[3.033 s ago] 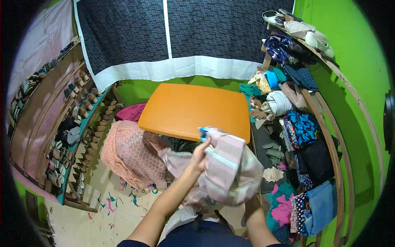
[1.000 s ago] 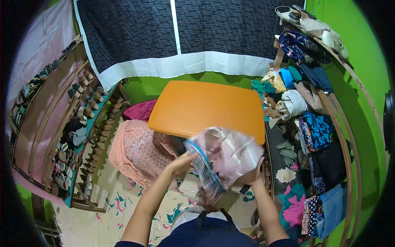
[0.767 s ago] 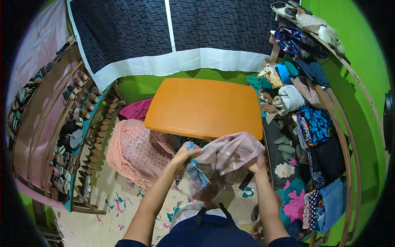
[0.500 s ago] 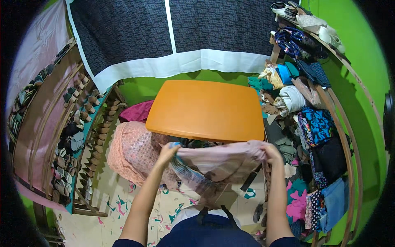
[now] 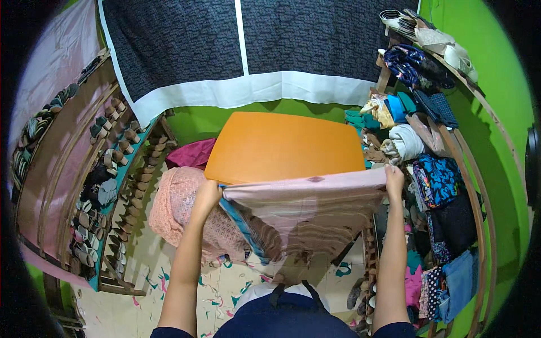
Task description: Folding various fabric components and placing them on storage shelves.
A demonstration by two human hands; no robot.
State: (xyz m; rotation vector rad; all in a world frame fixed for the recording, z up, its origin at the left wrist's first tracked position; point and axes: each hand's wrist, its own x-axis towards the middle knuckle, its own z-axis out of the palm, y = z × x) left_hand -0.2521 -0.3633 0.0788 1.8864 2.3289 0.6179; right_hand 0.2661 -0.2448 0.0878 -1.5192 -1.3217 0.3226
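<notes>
A pale pink striped cloth (image 5: 315, 208) with a blue side edge hangs stretched between my hands. My left hand (image 5: 209, 195) is closed on its upper left corner, by the blue edge. At the upper right corner, my right hand (image 5: 394, 179) grips the cloth with bent fingers. The cloth's top edge runs nearly straight across the near side of an orange table (image 5: 287, 143). Its lower part falls loose above the floor and hides what lies behind it.
Left of the table sits a bulky peach lace-covered bundle (image 5: 177, 208). A rack of shoe forms (image 5: 104, 191) lines the left side. Shelves of folded fabrics (image 5: 439, 180) fill the right. Coloured scraps (image 5: 242, 290) litter the tiled floor (image 5: 152, 310).
Both hands have moved apart and up, the left one to the left, the right one to the right. The cloth, bunched before, is now spread wide and taut along its top.
</notes>
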